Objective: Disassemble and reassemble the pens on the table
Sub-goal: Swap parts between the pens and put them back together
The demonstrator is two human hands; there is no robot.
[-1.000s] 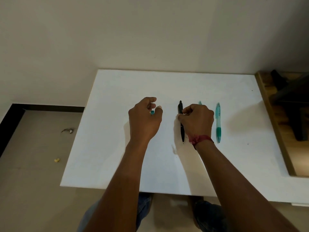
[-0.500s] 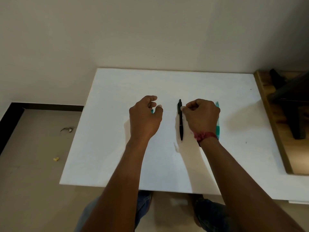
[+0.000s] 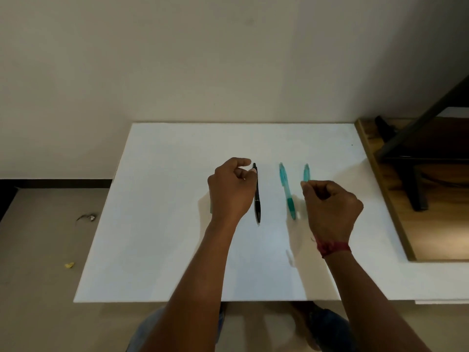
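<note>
White surface [image 3: 165, 224] against a beige wall carries a black pen [image 3: 257, 196] at centre. Left hand [image 3: 231, 191] sits just left of it, fingers curled together. Right of it lie two teal pens [image 3: 286, 190]; right hand [image 3: 330, 209] covers the farther one, fingers curled.

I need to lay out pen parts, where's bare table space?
The table is bare left of the left hand, and along the far edge beyond the pens. It is crowded mid-table: black pen, two teal pens, right hand.
</note>
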